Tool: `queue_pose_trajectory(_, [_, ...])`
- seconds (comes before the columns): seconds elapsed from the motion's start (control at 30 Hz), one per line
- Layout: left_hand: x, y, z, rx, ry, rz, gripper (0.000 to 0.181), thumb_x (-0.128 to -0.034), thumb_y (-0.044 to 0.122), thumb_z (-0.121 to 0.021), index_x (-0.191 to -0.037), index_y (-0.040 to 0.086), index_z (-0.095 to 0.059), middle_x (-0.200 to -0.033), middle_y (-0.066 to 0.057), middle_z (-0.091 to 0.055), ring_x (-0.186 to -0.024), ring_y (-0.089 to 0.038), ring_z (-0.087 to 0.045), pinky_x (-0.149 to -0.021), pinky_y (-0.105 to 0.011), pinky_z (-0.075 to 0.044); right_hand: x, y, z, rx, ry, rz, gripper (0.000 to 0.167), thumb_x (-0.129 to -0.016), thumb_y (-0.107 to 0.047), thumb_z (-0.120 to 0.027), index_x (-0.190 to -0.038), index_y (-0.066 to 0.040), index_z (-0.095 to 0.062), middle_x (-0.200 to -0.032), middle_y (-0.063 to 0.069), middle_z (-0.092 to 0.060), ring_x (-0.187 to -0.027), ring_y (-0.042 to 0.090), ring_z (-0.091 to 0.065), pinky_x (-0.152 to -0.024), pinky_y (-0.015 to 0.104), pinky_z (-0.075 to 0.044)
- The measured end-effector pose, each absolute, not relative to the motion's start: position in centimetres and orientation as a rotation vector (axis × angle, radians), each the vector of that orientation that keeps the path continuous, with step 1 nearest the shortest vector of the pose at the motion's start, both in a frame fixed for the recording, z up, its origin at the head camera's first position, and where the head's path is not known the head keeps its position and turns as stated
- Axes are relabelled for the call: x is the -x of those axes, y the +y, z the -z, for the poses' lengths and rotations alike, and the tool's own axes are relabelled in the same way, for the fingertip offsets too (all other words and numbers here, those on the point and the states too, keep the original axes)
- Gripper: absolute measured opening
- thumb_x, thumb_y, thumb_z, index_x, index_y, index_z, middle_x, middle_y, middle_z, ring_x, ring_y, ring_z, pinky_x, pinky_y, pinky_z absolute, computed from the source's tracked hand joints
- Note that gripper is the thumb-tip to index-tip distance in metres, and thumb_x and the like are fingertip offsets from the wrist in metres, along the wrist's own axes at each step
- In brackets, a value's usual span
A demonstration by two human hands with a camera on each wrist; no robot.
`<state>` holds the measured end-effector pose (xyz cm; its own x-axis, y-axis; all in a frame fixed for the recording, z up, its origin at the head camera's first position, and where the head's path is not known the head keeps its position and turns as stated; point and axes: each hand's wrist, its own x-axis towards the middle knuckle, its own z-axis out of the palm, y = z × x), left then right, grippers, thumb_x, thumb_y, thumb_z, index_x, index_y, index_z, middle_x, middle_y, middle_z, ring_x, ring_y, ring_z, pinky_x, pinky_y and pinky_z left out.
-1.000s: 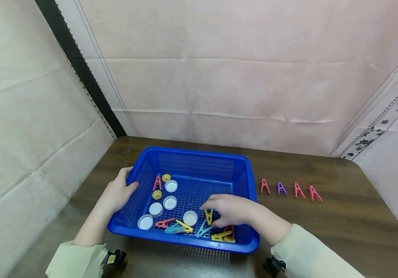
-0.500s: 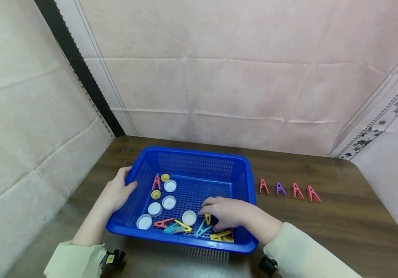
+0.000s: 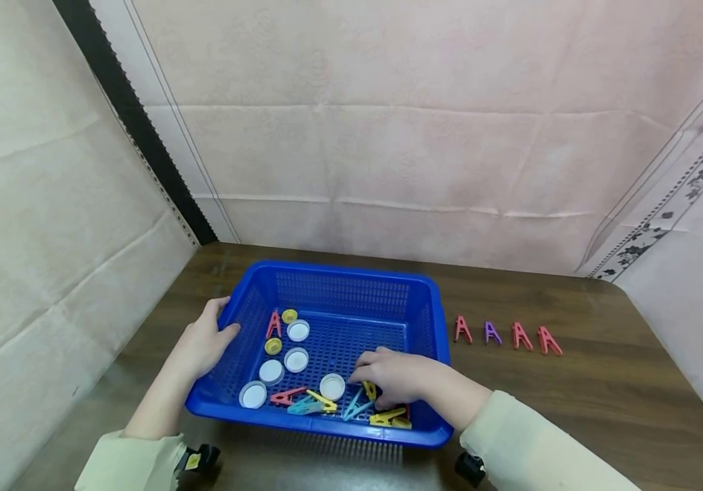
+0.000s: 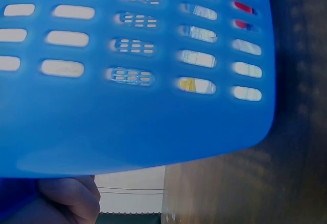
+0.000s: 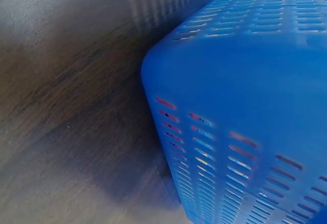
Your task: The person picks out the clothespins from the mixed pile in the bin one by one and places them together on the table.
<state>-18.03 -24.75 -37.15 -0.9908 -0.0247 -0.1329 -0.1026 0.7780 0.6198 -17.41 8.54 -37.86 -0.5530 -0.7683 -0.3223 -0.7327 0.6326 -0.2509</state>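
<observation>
Head view: left fingers [image 3: 230,332] pinch blue basket [image 3: 339,285]; whether right fingers [image 3: 366,368] pinch yellow clothespin [image 3: 369,390] is unclear.

On my left arm I am wearing a pale green sleeve [image 3: 133,465], and my right sleeve [image 3: 544,447] is showing the same pale green — both are looking plain, with soft folds in the cloth. They are ending on the forearms, so my left hand [image 3: 204,342] and my right hand [image 3: 399,376] are showing bare. Beside the left cuff I am wearing a small black device [image 3: 208,455], which is carrying a yellow patch [image 3: 193,462]. By the right cuff another black piece [image 3: 470,469] is showing — its details are appearing too dark to tell.
</observation>
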Motion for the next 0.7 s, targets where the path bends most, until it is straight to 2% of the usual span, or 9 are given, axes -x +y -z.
queue_pose_trajectory(0.47, [18.11, -24.85, 37.25, 0.102, 2.852, -1.016, 0.062, -0.0980, 0.028, -0.048, -0.146, 0.004, -0.018, -0.137, -0.033, -0.037, -0.113, -0.052, -0.048, -0.082, -0.065, -0.043, 17.36, 8.32, 38.28, 1.130, 2.487, 0.042, 0.041, -0.084, -0.015, -0.071, -0.124, -0.019, -0.062, -0.124, -0.004, -0.051, -0.114, 0.013, -0.049, -0.092, 0.031, -0.047])
queue_pose_trajectory(0.7, [18.11, -24.91, 37.29, 0.108, 2.850, -1.013, 0.061, -0.0981, 0.028, -0.047, -0.146, 0.004, -0.018, -0.137, -0.033, -0.037, -0.114, -0.052, -0.047, -0.084, -0.065, -0.042, 17.19, 8.21, 38.44, 1.214, 2.491, -0.009, 0.027, -0.082, -0.009, -0.072, -0.106, -0.020, -0.069, -0.098, -0.009, -0.056, -0.088, 0.005, -0.055, -0.073, 0.024, -0.050])
